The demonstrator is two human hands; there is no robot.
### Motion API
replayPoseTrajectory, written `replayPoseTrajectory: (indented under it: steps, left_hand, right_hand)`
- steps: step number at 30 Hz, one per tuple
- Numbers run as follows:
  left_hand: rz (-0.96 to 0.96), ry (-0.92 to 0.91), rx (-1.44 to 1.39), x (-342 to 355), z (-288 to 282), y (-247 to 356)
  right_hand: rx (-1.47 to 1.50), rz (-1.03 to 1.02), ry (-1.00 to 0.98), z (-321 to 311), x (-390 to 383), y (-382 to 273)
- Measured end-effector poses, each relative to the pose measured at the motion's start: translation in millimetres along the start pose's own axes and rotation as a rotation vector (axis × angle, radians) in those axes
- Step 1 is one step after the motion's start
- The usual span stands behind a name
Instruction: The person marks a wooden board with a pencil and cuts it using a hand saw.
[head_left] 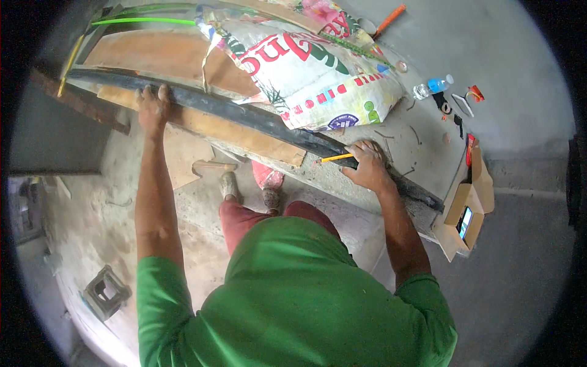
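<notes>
Pale, stained floor (92, 214) lies at the near left; a grey tabletop (435, 164) crosses the scene from far left to near right. Along its near side lies the long dark bar (244, 115), slanting the same way and overlapping a brown sheet (244, 133). Beyond the bar's middle rests a bulging printed sack (318, 79).

The left hand (153, 113) lies on the left part of the bar, fingertips over its upper face; whether they clamp it or merely press cannot be told. The right hand (369, 168) rests on the right part, its fingers closed about a yellow pencil (335, 158), whose exposed length points left across the bar.

To the far right lie a clear bottle (431, 87) with a blue label and, nearer, an open box (455, 208) with a phone (465, 222) inside. An orange rod (389, 21) lies beyond the sack.

Stage in hand, as judged from the pose: the bar is being steadied or positioned, with the pencil kept ready. No mark can be made out on the bar. The next move seems to call for firm left-hand pressure, so that the bar does not slide, and enough freedom in the right fingers to direct the pencil.
</notes>
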State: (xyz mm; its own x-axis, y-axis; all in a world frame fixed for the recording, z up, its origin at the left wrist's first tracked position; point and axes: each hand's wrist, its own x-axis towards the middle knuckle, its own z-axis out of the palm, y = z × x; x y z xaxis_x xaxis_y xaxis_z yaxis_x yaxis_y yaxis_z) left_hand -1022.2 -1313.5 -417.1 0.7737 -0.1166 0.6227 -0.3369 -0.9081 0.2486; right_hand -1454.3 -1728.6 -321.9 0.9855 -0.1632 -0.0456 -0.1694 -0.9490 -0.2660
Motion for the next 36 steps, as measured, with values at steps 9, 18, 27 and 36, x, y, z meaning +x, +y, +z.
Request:
replayPoseTrajectory:
  steps: [9, 18, 27, 36]
  left_hand:
    - [-0.16, -0.201, -0.092, 7.1, -6.3, 9.6]
    - [-0.057, -0.149, -0.031, 5.4, -24.3, 15.5]
    - [-0.171, -0.211, 0.144, 14.7, -40.3, 45.5]
    - [0.358, -0.618, -0.415, 68.6, 0.3, 143.7]
  right_hand:
    - [0.052, -0.025, -0.013, 4.6, -11.0, -1.7]
    - [0.049, -0.051, -0.027, 9.4, -11.8, -4.4]
    - [0.052, -0.067, -0.009, 10.5, -9.5, -2.9]
    - [0.096, -0.07, -0.029, 8.0, -4.0, -4.9]
